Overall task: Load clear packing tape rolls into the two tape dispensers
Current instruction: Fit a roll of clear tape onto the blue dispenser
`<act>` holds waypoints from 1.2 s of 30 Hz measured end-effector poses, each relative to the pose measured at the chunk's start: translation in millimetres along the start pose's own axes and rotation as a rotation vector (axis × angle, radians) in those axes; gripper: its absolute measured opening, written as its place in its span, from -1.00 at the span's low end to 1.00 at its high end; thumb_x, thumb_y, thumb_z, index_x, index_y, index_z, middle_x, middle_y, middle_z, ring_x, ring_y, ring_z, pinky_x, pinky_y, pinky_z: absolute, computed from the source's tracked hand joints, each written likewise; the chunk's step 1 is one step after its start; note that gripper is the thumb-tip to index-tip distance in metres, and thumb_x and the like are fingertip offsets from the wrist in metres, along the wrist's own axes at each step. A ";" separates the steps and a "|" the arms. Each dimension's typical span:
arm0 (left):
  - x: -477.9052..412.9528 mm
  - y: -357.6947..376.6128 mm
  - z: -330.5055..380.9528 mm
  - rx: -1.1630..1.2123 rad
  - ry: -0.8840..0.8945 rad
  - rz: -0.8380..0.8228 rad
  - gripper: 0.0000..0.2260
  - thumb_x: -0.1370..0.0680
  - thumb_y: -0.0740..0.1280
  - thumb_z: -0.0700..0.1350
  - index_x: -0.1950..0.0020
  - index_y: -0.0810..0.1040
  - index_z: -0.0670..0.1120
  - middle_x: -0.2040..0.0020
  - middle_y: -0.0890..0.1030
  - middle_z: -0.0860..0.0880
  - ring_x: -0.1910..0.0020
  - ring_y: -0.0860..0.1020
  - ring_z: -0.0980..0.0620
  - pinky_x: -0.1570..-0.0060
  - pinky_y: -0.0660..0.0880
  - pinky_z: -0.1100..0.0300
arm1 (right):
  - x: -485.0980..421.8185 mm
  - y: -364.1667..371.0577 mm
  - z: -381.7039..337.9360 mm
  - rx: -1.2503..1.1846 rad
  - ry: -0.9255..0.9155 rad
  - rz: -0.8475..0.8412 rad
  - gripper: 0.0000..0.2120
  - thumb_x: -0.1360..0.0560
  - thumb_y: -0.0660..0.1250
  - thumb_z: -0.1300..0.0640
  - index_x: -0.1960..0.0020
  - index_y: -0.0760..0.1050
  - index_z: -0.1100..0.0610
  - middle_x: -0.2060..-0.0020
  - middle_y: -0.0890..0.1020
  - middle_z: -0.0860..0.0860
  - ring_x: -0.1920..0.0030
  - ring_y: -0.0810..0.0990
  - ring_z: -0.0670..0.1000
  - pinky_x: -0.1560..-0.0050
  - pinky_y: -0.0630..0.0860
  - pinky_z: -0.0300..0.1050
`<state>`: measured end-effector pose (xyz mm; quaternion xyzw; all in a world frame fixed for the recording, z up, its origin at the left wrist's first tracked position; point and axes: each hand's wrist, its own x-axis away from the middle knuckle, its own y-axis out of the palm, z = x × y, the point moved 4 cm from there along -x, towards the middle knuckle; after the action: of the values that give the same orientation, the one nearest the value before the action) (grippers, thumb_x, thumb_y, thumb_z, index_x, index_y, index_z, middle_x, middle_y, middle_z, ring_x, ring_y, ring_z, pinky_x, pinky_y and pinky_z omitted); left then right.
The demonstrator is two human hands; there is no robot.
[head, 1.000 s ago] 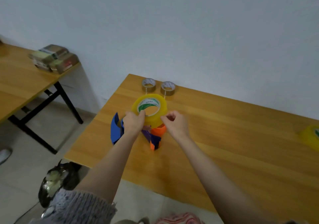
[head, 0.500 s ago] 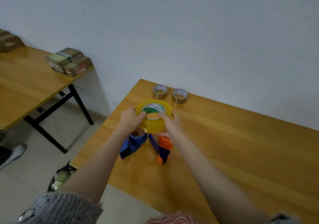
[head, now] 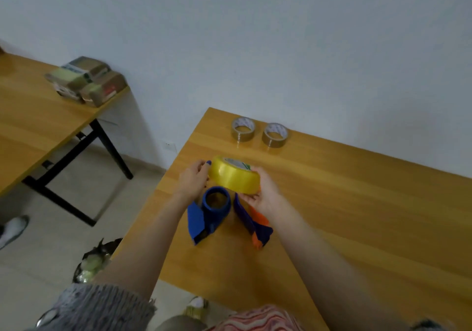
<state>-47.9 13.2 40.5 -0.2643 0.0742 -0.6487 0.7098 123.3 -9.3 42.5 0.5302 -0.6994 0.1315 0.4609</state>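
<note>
A large yellowish clear tape roll (head: pixel 233 177) is held tilted in the air above the wooden table (head: pixel 357 203). My right hand (head: pixel 263 190) grips its right and lower side. My left hand (head: pixel 194 178) pinches at its left edge, with a blue piece at the fingertips. Below the roll, a blue tape dispenser (head: pixel 209 213) lies on the table with its empty round hub facing up. A blue-and-orange dispenser (head: pixel 255 224) lies just right of it, partly hidden by my right wrist.
Two small brown tape rolls (head: pixel 243 129) (head: pixel 275 134) lie flat near the table's far edge by the wall. A second table (head: pixel 30 126) at the left carries stacked boxes (head: pixel 86 80). A dark bag (head: pixel 97 261) sits on the floor by the table's near-left corner.
The roll has been lifted off the dispensers and tilted on edge, exposing the blue dispenser's hub. My right hand has shifted to the roll's right underside.
</note>
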 end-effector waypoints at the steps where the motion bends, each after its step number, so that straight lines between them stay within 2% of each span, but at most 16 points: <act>1: -4.0 0.3 -1.0 0.059 0.036 -0.032 -0.77 -0.63 0.09 0.01 -0.12 0.48 -0.02 0.01 0.55 -0.09 -0.03 0.54 -0.09 -0.11 0.50 -0.07 | 0.1 4.2 1.9 -0.074 0.033 0.000 -0.59 -0.48 0.37 0.03 -0.23 0.37 0.19 0.00 0.52 0.18 0.13 0.55 0.10 0.39 0.55 -0.08; 3: -8.2 -1.9 1.5 0.173 0.113 -0.126 -0.76 -0.63 0.08 0.04 -0.17 0.47 0.02 -0.10 0.54 -0.05 -0.15 0.49 -0.06 -0.22 0.43 -0.03 | 0.8 14.2 7.6 -0.224 0.094 -0.006 -0.57 -0.48 0.37 0.02 -0.21 0.40 0.25 0.08 0.52 0.20 0.15 0.56 0.11 0.42 0.57 -0.10; 5: -12.7 -7.4 5.8 0.254 0.143 -0.222 -0.66 -0.63 0.05 0.07 -0.32 0.42 0.00 -0.24 0.50 0.01 -0.24 0.45 0.03 -0.26 0.39 0.09 | 0.5 22.7 16.4 -0.298 0.152 0.000 -0.51 -0.48 0.37 -0.04 -0.21 0.41 0.30 0.08 0.54 0.23 0.18 0.59 0.11 0.55 0.55 -0.19; 9: -21.8 -15.1 7.0 0.320 0.177 -0.330 -0.52 -0.57 0.07 0.19 -0.45 0.27 0.04 -0.41 0.36 0.07 -0.38 0.33 0.10 -0.37 0.28 0.13 | 1.2 33.1 30.0 -0.244 0.213 -0.085 -0.44 -0.51 0.27 -0.15 -0.24 0.41 0.32 0.17 0.56 0.22 0.35 0.61 0.03 0.59 0.51 -0.26; 10: -22.9 -16.0 7.3 0.325 0.185 -0.354 -0.52 -0.57 0.09 0.17 -0.45 0.26 0.04 -0.42 0.33 0.07 -0.38 0.32 0.09 -0.32 0.32 0.23 | 1.4 33.8 33.0 -0.187 0.227 -0.107 -0.43 -0.52 0.25 -0.17 -0.25 0.42 0.31 0.19 0.56 0.22 0.44 0.60 -0.01 0.58 0.51 -0.27; 13: -20.6 -17.3 11.2 0.283 0.220 -0.434 -0.58 -0.59 0.19 -0.06 -0.45 0.25 -0.01 -0.38 0.32 0.04 -0.25 0.38 0.10 0.08 0.43 0.54 | 2.0 30.6 40.5 -0.025 0.246 -0.102 -0.45 -0.54 0.17 -0.22 -0.20 0.46 0.25 0.24 0.59 0.24 0.59 0.52 -0.08 0.57 0.50 -0.35; 15: -21.8 -18.3 11.4 0.243 0.245 -0.460 -0.55 -0.56 0.26 -0.12 -0.44 0.27 0.01 -0.40 0.32 0.00 -0.24 0.42 0.04 0.13 0.47 0.51 | 4.8 28.2 45.1 0.049 0.255 -0.099 -0.47 -0.54 0.16 -0.23 -0.18 0.47 0.22 0.29 0.61 0.22 0.60 0.48 -0.10 0.58 0.47 -0.37; 18: -23.0 -16.5 10.7 0.224 0.248 -0.450 -0.58 -0.55 0.29 -0.08 -0.40 0.32 0.02 -0.42 0.32 0.00 -0.30 0.39 0.00 -0.07 0.48 0.28 | 12.3 26.5 48.1 0.123 0.244 -0.102 -0.46 -0.53 0.19 -0.23 -0.17 0.49 0.24 0.29 0.64 0.22 0.50 0.52 -0.08 0.56 0.49 -0.34; 20: -20.8 -14.3 10.4 0.223 0.229 -0.433 -0.59 -0.54 0.28 -0.03 -0.38 0.33 0.00 -0.35 0.37 -0.01 -0.27 0.41 0.00 -0.06 0.47 0.24 | 16.0 27.4 45.5 0.129 0.184 -0.085 -0.49 -0.52 0.26 -0.16 -0.20 0.49 0.26 0.07 0.63 0.25 0.22 0.63 0.04 0.42 0.60 -0.22; 22: -20.2 -12.9 9.7 0.205 0.222 -0.420 -0.57 -0.53 0.29 0.01 -0.37 0.34 -0.03 -0.23 0.43 0.00 -0.23 0.46 -0.02 0.04 0.48 0.30 | 18.5 29.5 42.5 0.085 0.111 -0.059 -0.57 -0.52 0.32 -0.04 -0.26 0.46 0.22 -0.15 0.53 0.24 -0.10 0.59 0.18 0.14 0.66 0.03; 23: -20.9 -12.1 9.3 0.191 0.210 -0.420 -0.56 -0.52 0.30 0.03 -0.36 0.34 -0.03 -0.20 0.44 0.01 -0.22 0.47 -0.02 0.06 0.47 0.31 | 19.6 30.3 41.3 0.082 0.079 -0.042 -0.60 -0.52 0.34 0.01 -0.27 0.44 0.20 -0.18 0.50 0.23 -0.15 0.55 0.21 0.03 0.63 0.12; 25: -23.3 -8.9 8.7 0.155 0.166 -0.431 -0.53 -0.50 0.32 0.08 -0.36 0.34 -0.01 -0.21 0.45 0.00 -0.22 0.47 -0.03 0.01 0.49 0.25 | 18.8 28.6 39.9 0.109 0.009 0.021 -0.67 -0.55 0.30 0.12 -0.27 0.41 0.23 -0.19 0.48 0.21 -0.14 0.52 0.23 -0.08 0.57 0.23; 27: -24.9 -4.0 9.8 0.083 0.138 -0.428 -0.44 -0.45 0.34 0.18 -0.38 0.32 0.00 -0.27 0.45 -0.02 -0.25 0.46 -0.03 -0.15 0.49 0.09 | 20.2 28.9 38.5 0.091 -0.052 0.063 -0.74 -0.61 0.20 0.10 -0.24 0.39 0.20 -0.23 0.46 0.18 -0.20 0.48 0.28 -0.08 0.54 0.30; 30: -28.3 -1.5 14.8 -0.016 0.121 -0.372 -0.21 -0.33 0.35 0.34 -0.42 0.27 -0.07 -0.27 0.46 -0.05 -0.26 0.45 -0.06 -0.24 0.44 0.00 | 19.0 30.3 43.8 -0.001 -0.076 0.018 -0.53 -0.55 0.13 -0.26 -0.30 0.34 0.04 -0.29 0.45 0.20 -0.18 0.54 0.31 -0.02 0.57 0.29; 32: -30.8 -4.6 19.2 -0.104 0.124 -0.316 -0.07 -0.22 0.28 0.45 -0.42 0.26 -0.11 -0.30 0.44 -0.09 -0.29 0.42 -0.09 -0.27 0.41 -0.06 | 16.7 32.5 47.0 0.106 -0.088 -0.016 -0.34 -0.42 0.18 -0.40 -0.38 0.26 -0.06 -0.27 0.48 0.21 -0.09 0.61 0.31 0.01 0.61 0.25; 36: -32.3 -8.4 21.1 -0.053 0.156 -0.295 -0.15 -0.28 0.25 0.40 -0.41 0.28 -0.10 -0.34 0.42 -0.09 -0.32 0.39 -0.07 -0.30 0.38 -0.08 | 16.1 33.4 43.8 0.265 -0.207 -0.021 -0.30 -0.35 0.37 -0.32 -0.39 0.23 -0.13 -0.21 0.53 0.13 0.02 0.67 0.25 0.05 0.63 0.22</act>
<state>-50.6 49.9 54.7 -0.2396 0.1067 -0.7622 0.5919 72.1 -35.3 41.7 0.6046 -0.7140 0.1623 0.3137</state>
